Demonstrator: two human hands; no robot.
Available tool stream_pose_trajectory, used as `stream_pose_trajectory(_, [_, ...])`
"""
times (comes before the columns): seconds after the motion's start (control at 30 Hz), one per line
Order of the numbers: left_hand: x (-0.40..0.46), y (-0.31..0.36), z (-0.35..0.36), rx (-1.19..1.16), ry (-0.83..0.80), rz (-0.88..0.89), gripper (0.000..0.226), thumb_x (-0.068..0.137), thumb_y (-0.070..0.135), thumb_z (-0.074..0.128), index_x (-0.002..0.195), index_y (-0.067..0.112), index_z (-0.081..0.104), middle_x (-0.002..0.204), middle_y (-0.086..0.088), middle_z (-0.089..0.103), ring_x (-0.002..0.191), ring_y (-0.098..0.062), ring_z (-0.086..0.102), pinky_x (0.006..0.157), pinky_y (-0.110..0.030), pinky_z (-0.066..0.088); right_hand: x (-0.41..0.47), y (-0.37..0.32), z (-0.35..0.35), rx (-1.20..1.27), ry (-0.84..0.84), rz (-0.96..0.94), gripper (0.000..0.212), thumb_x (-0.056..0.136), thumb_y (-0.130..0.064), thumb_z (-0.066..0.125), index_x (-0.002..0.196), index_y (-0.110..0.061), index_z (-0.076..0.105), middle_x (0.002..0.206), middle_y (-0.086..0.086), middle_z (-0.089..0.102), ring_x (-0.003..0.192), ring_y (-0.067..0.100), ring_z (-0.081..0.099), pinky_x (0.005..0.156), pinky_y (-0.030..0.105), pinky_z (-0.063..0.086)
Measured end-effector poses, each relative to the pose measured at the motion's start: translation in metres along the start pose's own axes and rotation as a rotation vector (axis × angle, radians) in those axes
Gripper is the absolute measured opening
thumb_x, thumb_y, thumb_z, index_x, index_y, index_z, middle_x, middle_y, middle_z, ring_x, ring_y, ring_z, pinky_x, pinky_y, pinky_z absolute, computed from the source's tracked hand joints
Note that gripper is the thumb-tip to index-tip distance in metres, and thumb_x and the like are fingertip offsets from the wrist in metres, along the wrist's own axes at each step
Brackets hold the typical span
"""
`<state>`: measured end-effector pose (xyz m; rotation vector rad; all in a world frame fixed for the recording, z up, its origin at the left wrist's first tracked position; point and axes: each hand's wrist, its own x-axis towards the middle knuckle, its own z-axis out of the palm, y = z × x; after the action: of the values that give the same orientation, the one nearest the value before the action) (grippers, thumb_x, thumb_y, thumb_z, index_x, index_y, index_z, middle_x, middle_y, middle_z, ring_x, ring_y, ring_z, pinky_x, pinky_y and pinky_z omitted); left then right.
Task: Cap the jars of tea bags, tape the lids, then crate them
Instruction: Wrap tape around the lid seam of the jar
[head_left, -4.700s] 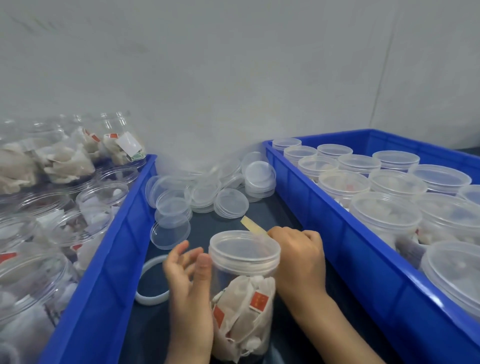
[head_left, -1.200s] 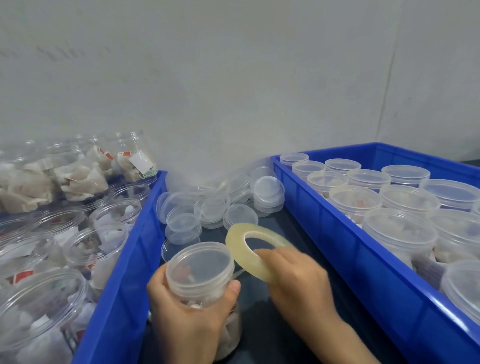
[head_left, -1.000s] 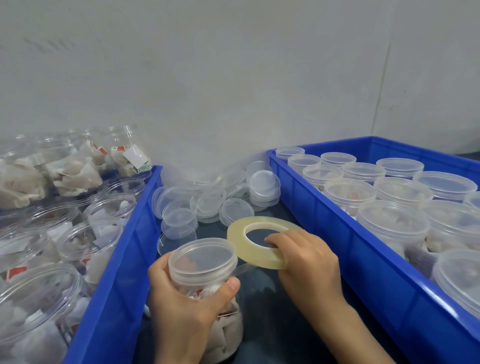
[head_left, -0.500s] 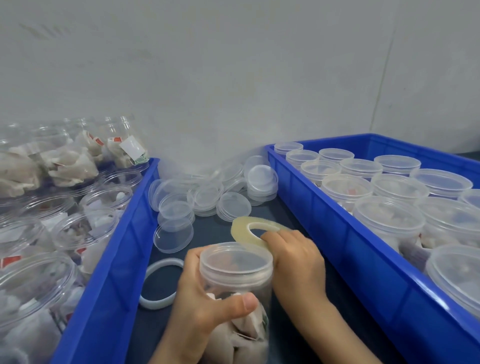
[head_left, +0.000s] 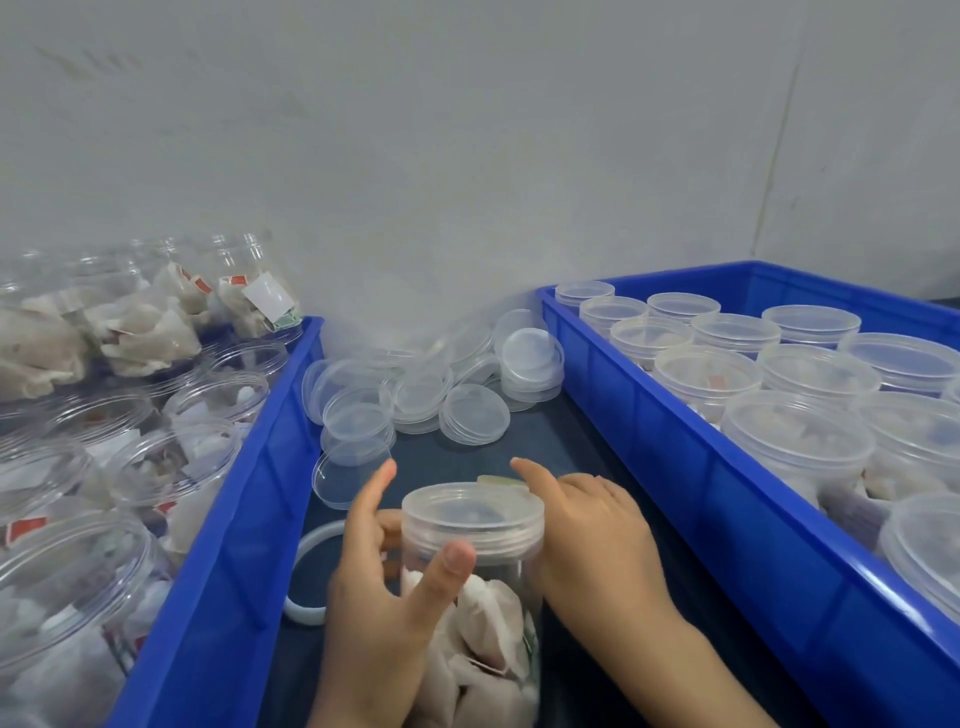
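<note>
So, taping step | capped jar (head_left: 470, 582) lower centre of frame, on the counter (head_left: 519, 447) | left hand (head_left: 382, 603) curled round it | right hand (head_left: 592, 530) pressing tape (head_left: 501, 480) against lid (head_left: 472, 514), index finger out | risk: tape wrinkles if jar twists

I see a packing station: blue crates (head_left: 675, 410) at 3 and 9 o'clock, loose lids (head_left: 472, 421) at 12.
</note>
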<state>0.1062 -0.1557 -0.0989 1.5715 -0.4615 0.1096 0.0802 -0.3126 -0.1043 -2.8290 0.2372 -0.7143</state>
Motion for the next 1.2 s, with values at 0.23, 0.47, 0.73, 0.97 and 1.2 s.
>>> stream_pose_trajectory(0.23, [-0.007,0.009,0.004,-0.046,-0.018,0.028,0.054,0.06,0.066,0.053,0.113,0.062,0.053,0.096,0.029,0.067,0.089,0.004,0.064,0.075,-0.019,0.047,-0.001,0.006,-0.005,0.168,-0.062,-0.039,0.059,0.08,-0.034,0.05,0.126,-0.049,0.018,0.1,-0.016,0.06,0.087,0.016,0.056,0.049,0.024,0.023])
stream_pose_trajectory(0.47, [-0.017,0.012,0.013,0.076,0.125,0.115,0.075,0.02,0.068,0.078,0.087,0.054,0.049,0.096,0.021,0.068,0.084,0.003,0.065,0.063,-0.007,0.046,-0.004,0.001,-0.009,0.278,-0.081,-0.124,0.068,0.085,-0.049,0.051,0.132,-0.056,0.004,0.117,-0.024,0.055,0.101,0.009,0.05,0.066,0.029,0.035])
stream_pose_trajectory(0.73, [-0.009,-0.003,0.004,0.287,0.362,0.085,0.076,0.029,0.065,0.08,0.089,0.041,0.039,0.107,0.012,0.06,0.097,-0.007,0.058,0.074,-0.013,0.042,-0.006,0.003,-0.024,0.581,-0.168,-0.001,0.075,0.068,-0.052,0.048,0.127,-0.069,0.006,0.09,-0.017,0.059,0.077,0.004,0.056,0.075,0.026,0.045])
stream_pose_trajectory(0.97, [-0.004,0.007,-0.007,0.489,0.337,0.025,0.072,0.037,0.054,0.088,0.093,0.038,0.044,0.114,0.006,0.05,0.102,-0.015,0.045,0.078,-0.032,0.037,-0.002,0.01,-0.022,0.496,-0.118,0.035,0.057,0.081,-0.065,0.049,0.124,-0.07,0.011,0.095,-0.038,0.037,0.098,-0.011,0.04,0.078,0.018,0.03])
stream_pose_trajectory(1.2, [0.016,0.044,-0.006,1.091,-0.077,-0.128,0.103,0.057,0.087,0.028,0.13,0.05,-0.034,0.153,0.013,0.006,0.138,-0.019,0.009,0.107,-0.043,0.027,0.0,0.004,-0.003,0.375,-0.01,0.017,0.063,0.086,-0.063,0.041,0.142,-0.047,0.017,0.131,-0.015,0.053,0.116,0.005,0.049,0.08,0.019,0.031])
